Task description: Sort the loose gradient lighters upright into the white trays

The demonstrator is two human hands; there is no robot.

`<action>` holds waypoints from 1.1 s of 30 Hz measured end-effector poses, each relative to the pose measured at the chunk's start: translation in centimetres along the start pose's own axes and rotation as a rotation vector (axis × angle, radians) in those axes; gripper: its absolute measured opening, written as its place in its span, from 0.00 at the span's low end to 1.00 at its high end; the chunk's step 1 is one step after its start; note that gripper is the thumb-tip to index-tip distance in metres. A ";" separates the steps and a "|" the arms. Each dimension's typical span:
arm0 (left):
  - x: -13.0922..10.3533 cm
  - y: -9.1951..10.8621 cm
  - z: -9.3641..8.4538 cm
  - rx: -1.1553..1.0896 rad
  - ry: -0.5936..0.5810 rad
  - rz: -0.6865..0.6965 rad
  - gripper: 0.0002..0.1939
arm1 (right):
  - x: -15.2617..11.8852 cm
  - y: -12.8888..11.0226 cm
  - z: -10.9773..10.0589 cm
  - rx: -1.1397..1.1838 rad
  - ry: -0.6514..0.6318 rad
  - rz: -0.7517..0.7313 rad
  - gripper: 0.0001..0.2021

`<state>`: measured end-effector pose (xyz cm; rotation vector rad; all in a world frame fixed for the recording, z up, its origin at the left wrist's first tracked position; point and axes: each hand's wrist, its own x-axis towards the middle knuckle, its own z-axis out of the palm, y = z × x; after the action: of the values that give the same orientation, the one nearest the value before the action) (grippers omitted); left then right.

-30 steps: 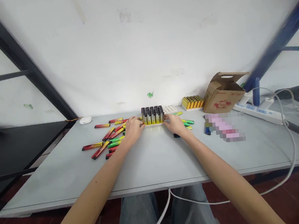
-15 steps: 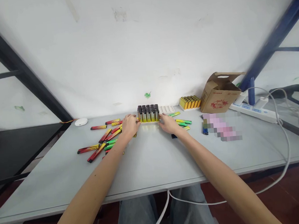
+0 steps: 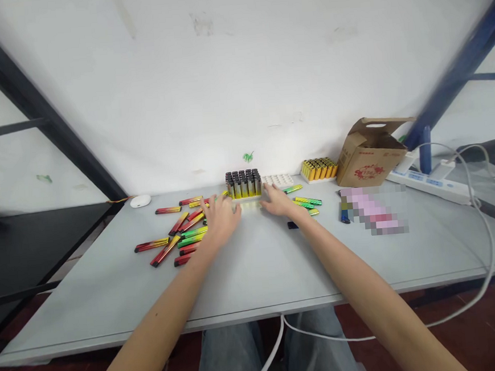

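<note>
A block of upright lighters (image 3: 244,184), black-topped with yellow lower ends, stands in rows in a white tray (image 3: 252,198) near the wall. My left hand (image 3: 222,217) is open at the left front of it, fingers spread, over the edge of a loose pile of shiny red-yellow and green lighters (image 3: 191,235). Just right of the block is my right hand (image 3: 278,200), its thumb and fingers apart and holding nothing. Whether its fingertips touch the tray I cannot tell. Green lighters (image 3: 307,201) lie beside it.
Behind my right hand lies a white holed tray (image 3: 279,179). Further right are a tray of yellow lighters (image 3: 319,168), a cardboard box (image 3: 369,161), a blue lighter (image 3: 344,213), a pixelated pink item (image 3: 372,210) and a power strip (image 3: 436,184) with white cables.
My left hand has come away from the block's left side, toward me, and its fingers have spread. My right hand stays near the right side. The view has shifted slightly.
</note>
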<state>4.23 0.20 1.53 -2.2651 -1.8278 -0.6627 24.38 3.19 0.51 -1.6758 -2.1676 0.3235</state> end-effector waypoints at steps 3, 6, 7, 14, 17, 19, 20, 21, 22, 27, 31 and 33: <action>-2.3 2.0 -0.1 -0.014 -0.069 0.220 0.18 | -0.2 0.8 -0.4 -0.104 0.022 0.074 0.32; -2.9 3.1 0.5 0.041 -0.118 0.259 0.23 | -0.5 1.4 -0.5 -0.194 0.027 0.114 0.30; -2.7 3.3 0.9 0.052 -0.121 0.248 0.23 | -0.6 1.6 -0.5 -0.213 0.023 0.115 0.29; -1.2 3.9 2.6 0.044 -0.257 0.180 0.27 | -1.8 2.0 -1.1 -0.274 0.090 0.091 0.22; -0.9 4.1 2.8 0.040 -0.259 0.177 0.28 | -2.4 2.1 -1.5 -0.282 0.107 0.080 0.21; -0.5 4.1 3.0 0.029 -0.254 0.182 0.28 | -2.7 2.2 -1.7 -0.279 0.106 0.071 0.20; -0.2 4.1 3.0 0.019 -0.254 0.187 0.28 | -2.9 2.2 -1.7 -0.276 0.107 0.068 0.20; 0.1 4.1 3.1 0.006 -0.256 0.192 0.27 | -3.0 2.2 -1.8 -0.273 0.112 0.067 0.20; 0.4 4.0 3.2 -0.008 -0.259 0.196 0.27 | -3.1 2.3 -1.8 -0.270 0.119 0.066 0.19; 1.8 4.4 3.1 -0.022 -0.318 0.153 0.28 | -3.3 2.2 -1.9 -0.247 0.163 0.061 0.16; 2.3 4.7 3.0 -0.013 -0.339 0.123 0.28 | -3.4 2.1 -2.2 -0.216 0.161 0.071 0.12; 2.3 4.7 3.1 -0.018 -0.336 0.116 0.28 | -3.5 2.3 -2.4 -0.203 0.150 0.064 0.10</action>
<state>9.86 2.32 0.52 -2.5990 -1.8077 -0.2934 28.16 0.33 1.24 -1.8175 -2.0975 -0.0065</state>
